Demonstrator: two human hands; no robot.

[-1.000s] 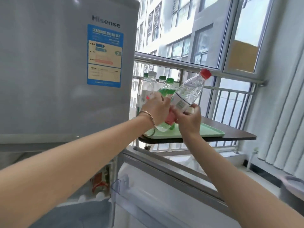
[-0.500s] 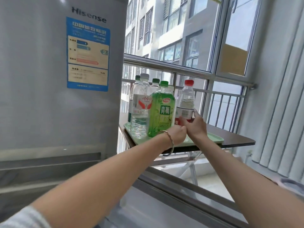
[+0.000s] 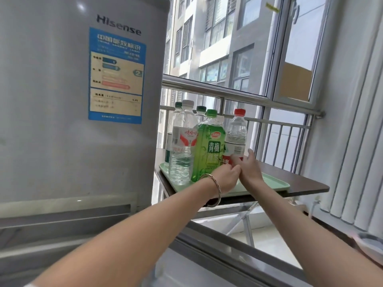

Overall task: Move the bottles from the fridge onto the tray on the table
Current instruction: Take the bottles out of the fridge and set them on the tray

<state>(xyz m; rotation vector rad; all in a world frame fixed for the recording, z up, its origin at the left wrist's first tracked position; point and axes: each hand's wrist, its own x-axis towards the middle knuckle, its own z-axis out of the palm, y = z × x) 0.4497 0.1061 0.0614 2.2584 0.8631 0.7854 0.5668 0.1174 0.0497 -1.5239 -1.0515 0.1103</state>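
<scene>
Table (image 3: pixel 306 181) | red-cap btl (image 3: pixel 237 131) upright on tray (image 3: pixel 275 182) | R hand (image 3: pixel 249 169) beside (fingers loose)

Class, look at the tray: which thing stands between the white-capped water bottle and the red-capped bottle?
The green-capped green tea bottle stands between the white-capped water bottle and the red-capped bottle, as the head view shows.

Right hand (image 3: pixel 249 170) rests against the red-capped bottle (image 3: pixel 237 133), upright on the green tray (image 3: pixel 273 181).
</scene>
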